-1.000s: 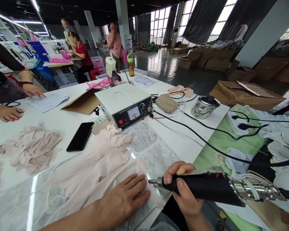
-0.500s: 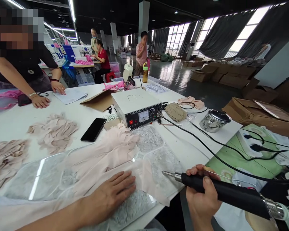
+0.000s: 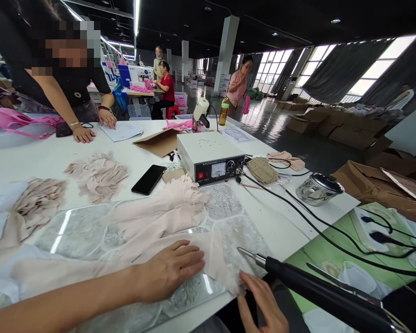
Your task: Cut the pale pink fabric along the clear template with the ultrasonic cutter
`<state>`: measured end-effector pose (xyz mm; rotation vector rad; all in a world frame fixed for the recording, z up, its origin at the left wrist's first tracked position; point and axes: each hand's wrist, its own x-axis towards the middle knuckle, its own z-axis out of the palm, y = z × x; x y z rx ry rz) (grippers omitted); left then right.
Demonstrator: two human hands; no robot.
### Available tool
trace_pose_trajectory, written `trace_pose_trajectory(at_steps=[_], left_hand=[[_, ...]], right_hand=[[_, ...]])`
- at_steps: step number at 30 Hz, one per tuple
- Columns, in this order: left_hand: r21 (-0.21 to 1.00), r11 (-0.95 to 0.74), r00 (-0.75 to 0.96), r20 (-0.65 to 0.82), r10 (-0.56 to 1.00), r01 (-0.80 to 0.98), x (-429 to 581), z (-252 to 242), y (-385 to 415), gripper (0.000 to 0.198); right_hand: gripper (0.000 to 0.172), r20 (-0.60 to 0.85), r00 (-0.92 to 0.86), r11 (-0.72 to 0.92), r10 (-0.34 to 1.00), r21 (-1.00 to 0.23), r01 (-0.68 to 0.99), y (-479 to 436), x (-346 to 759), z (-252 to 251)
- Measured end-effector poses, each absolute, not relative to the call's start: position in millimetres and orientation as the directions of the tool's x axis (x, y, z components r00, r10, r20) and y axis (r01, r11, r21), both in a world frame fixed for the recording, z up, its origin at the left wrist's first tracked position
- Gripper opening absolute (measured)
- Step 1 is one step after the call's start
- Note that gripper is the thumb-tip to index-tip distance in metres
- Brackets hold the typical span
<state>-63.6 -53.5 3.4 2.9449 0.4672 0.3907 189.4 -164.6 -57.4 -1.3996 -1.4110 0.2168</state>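
I'd pinch this seemingly light, limp cloth [image 3: 217, 259] by its corner near the tool [image 3: 312, 283], left grip [image 3: 171, 272] spread flat, right grip [image 3: 264, 303] unclear.

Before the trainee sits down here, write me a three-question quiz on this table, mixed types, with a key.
1. True or false: the camera wearer's left hand rests on the pale fabric.
2. Name the dark, flat device lying left of the white control box in the picture.
3. Choose: which of the wearer's hands is nearer the pointed tool? A, left; B, right.

Key:
1. True.
2. The phone.
3. B, the right hand.
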Motion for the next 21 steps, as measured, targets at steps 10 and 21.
trace_pose_trajectory(at_steps=[10,21], left_hand=[[0.162,-0.949,0.952,0.097,0.290,0.272,-25,-17,-10,0.055],[0.091,-0.964,0.964,0.072,0.257,0.250,-36,-6,-15,0.057]], right_hand=[[0.041,0.718,-0.197,0.458,0.667,-0.187,0.869,-132,183,-59],[0.038,0.720,-0.162,0.487,0.675,-0.270,0.831,-135,182,-50]])
